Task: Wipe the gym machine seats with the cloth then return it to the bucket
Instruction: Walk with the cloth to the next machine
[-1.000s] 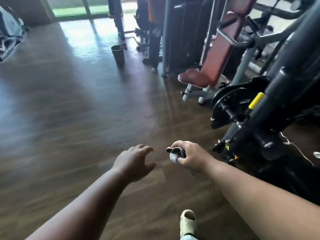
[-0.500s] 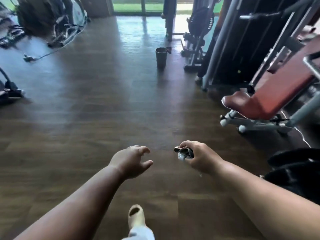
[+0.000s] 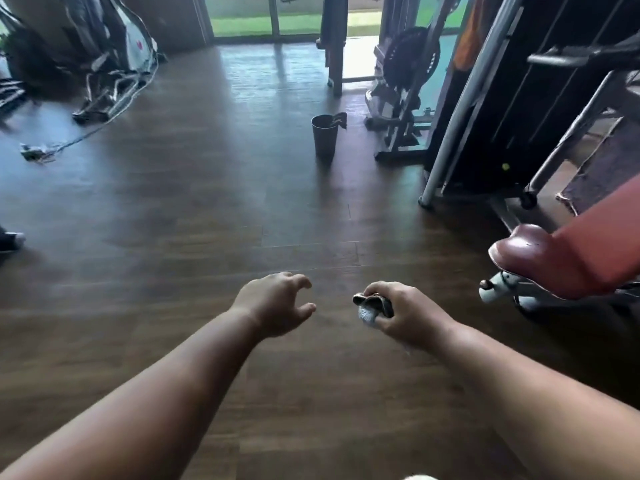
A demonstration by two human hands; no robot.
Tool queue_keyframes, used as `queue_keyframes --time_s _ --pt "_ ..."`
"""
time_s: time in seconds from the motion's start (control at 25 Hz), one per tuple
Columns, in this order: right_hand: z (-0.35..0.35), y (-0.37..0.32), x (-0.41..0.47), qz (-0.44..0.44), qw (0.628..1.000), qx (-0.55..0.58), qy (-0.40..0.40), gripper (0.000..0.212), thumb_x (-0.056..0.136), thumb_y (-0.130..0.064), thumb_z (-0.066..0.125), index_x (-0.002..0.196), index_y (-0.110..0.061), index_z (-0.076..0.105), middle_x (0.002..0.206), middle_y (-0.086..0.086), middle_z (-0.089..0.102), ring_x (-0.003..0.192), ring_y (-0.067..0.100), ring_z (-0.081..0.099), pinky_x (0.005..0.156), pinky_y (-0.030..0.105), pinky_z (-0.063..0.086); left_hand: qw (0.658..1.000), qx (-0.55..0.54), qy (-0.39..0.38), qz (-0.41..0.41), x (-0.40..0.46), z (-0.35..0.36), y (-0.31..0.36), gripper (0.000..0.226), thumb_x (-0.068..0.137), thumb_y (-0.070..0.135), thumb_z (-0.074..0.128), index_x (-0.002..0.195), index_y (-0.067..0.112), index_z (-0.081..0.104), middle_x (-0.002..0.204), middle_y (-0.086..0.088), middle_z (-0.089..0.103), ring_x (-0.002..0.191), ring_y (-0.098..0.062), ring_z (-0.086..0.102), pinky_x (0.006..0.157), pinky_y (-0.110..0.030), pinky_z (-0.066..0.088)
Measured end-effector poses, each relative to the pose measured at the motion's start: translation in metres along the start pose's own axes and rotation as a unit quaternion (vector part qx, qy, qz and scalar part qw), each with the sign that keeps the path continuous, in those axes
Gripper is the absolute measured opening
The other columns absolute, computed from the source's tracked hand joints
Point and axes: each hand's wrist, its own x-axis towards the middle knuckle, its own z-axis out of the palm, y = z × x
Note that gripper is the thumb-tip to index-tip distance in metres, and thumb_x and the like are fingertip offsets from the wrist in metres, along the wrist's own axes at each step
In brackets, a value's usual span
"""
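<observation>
Both forearms reached out low over the dark wood-plank floor. The right hand had its fingers curled tight round a small bunched grey cloth, a wad of it poking out past the thumb side. The left hand carried nothing, fingers loosely hooked and apart, thumb out, hanging in the air just beside its partner without touching it.

Off to the right, the padded dark-red vinyl seat of a gym machine jutted into view, glossy on top, sitting on a pale metal frame. Whether it was fully wiped, I couldn't tell from here.

Further ahead, well apart from the hands, stood the tall grey tapered bucket on the floor, with a second rag draped over its rim. Beyond it, black weight machines and bright glass doors.

My read was that this was the carry-back leg. To do it well: the grip on the cloth should be kept firm so nothing drips or drops on the walk, the bucket approached head-on, the hand brought over the open mouth before letting go. That slim bucket looked tippy, so the spare left hand might steady the rim.
</observation>
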Motion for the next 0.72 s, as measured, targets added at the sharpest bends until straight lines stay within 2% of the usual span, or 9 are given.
queue_keyframes --time_s 0.08,0.24,0.48,0.52,0.64,0.72 --pt "-0.015 0.007 0.054 -0.001 1.000 -0.012 0.003 0.025 0.082 -0.041 0.066 0.106 -0.035 0.061 0.096 -0.010 0.063 0.085 0.010 0.061 0.075 0.032 0.055 1.000 -0.002 0.001 0.002 0.055 -0.015 -0.012 0.048 0.088 0.059 0.057 0.131 0.038 0.055 0.128 0.011 0.062 0.119 -0.015 0.058 0.094 -0.031 0.048" --pt "-0.053 0.041 0.172 -0.020 0.999 -0.030 0.008 0.024 0.084 -0.035 0.067 0.107 -0.031 0.063 0.096 -0.007 0.064 0.086 0.012 0.060 0.082 0.032 0.052 1.000 0.003 -0.007 -0.008 0.169 -0.030 -0.030 0.047 0.087 0.060 0.057 0.129 0.038 0.057 0.129 0.013 0.061 0.118 -0.013 0.058 0.093 -0.029 0.048" --pt "-0.119 0.083 0.362 -0.026 1.000 0.005 0.002 0.025 0.082 -0.038 0.071 0.105 -0.031 0.065 0.095 -0.007 0.067 0.086 0.012 0.062 0.081 0.030 0.052 0.995 -0.037 -0.007 -0.094 0.334 -0.064 -0.067 0.044 0.086 0.061 0.058 0.124 0.040 0.059 0.121 0.015 0.063 0.113 -0.010 0.060 0.093 -0.030 0.050" --pt "-0.128 0.084 0.389 -0.027 1.000 0.013 -0.003 0.025 0.081 -0.038 0.072 0.103 -0.031 0.065 0.093 -0.006 0.067 0.082 0.009 0.063 0.078 0.028 0.052 0.993 -0.048 -0.006 -0.105 0.355 -0.070 -0.074 0.043 0.086 0.061 0.058 0.124 0.040 0.059 0.119 0.015 0.063 0.111 -0.009 0.060 0.093 -0.031 0.050" --pt "-0.149 0.081 0.473 -0.023 0.998 0.042 -0.032 0.024 0.078 -0.037 0.074 0.099 -0.032 0.065 0.088 -0.004 0.067 0.063 0.003 0.062 0.054 0.016 0.046 0.991 -0.061 -0.011 -0.118 0.417 -0.087 -0.102 0.041 0.085 0.061 0.058 0.121 0.041 0.060 0.115 0.017 0.063 0.107 -0.006 0.061 0.091 -0.031 0.052" --pt "-0.157 0.078 0.536 -0.018 0.997 0.062 -0.030 0.028 0.071 -0.040 0.073 0.097 -0.035 0.065 0.087 -0.005 0.067 0.059 0.005 0.063 0.052 0.021 0.050 0.991 -0.057 -0.013 -0.120 0.469 -0.100 -0.132 0.041 0.085 0.062 0.058 0.120 0.042 0.061 0.114 0.018 0.064 0.107 -0.006 0.061 0.091 -0.031 0.052"
